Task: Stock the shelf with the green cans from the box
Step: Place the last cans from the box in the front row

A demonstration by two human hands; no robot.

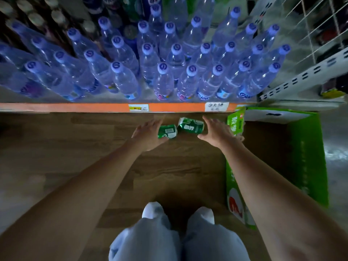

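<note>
Knees in pale trousers (150, 238) and white shoe tips (152, 209) sit nearest, on the wood-pattern floor (75, 147). The green box (301, 151) stands open just to the right, its inside too dark to tell how many cans remain. Both bare forearms reach forward and down. The left hand (147, 133) has its fingers (154, 123) and thumb wrapped round the left-hand can (167, 131). The right hand (216, 130) grips the right-hand can (191, 125) the same way, thumb beneath. Both cans lie tilted on their sides in the grip, ends nearly touching; they are green with white lettering and label panels, and undented as far as shows. They hang just short of the orange shelf edge (94, 107), so the step looks like carrying a pair from box to shelf. Above that edge the tier is packed with clear water bottles (122, 76) with purple caps. The placing spot is therefore probably a lower tier hidden under the edge, and each can likely needs turning upright and sliding in beneath.
</note>
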